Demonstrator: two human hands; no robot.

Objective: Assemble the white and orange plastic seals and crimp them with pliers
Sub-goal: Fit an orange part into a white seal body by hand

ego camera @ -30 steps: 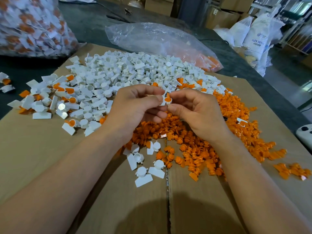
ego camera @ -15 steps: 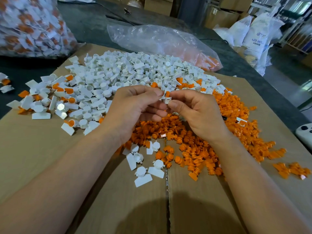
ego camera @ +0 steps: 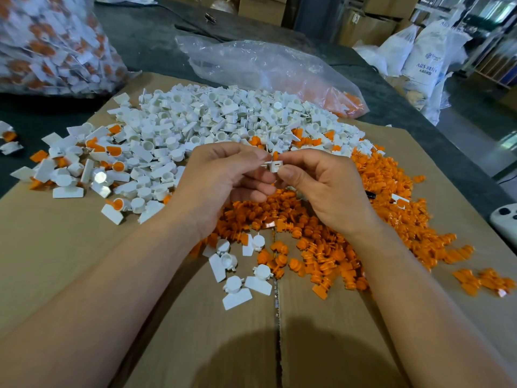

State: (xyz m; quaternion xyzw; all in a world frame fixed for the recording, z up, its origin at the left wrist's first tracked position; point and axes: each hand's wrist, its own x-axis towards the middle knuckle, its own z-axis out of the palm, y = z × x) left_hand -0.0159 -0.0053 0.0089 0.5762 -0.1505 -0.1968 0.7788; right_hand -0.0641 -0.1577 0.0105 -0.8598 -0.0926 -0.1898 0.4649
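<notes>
Both hands meet above the piles at the middle of the cardboard. My left hand [ego camera: 223, 180] and my right hand [ego camera: 324, 189] pinch one small white seal body [ego camera: 275, 165] between their fingertips; an orange insert [ego camera: 275, 156] sticks up out of it. A heap of loose white seal bodies [ego camera: 212, 121] lies behind and to the left. Loose orange inserts [ego camera: 349, 233] spread under and to the right of my hands. No pliers are in view.
Flattened cardboard [ego camera: 70, 261] covers the dark table. A few white bodies [ego camera: 237, 278] lie near the seam in front. A clear bag of assembled seals [ego camera: 50, 43] stands far left, a mostly empty plastic bag [ego camera: 265, 65] behind the heap, a white controller [ego camera: 506, 219] at the right edge.
The seal between my fingertips has been turned, so its white side now faces me with the orange insert on top. Both hands stayed in place.
</notes>
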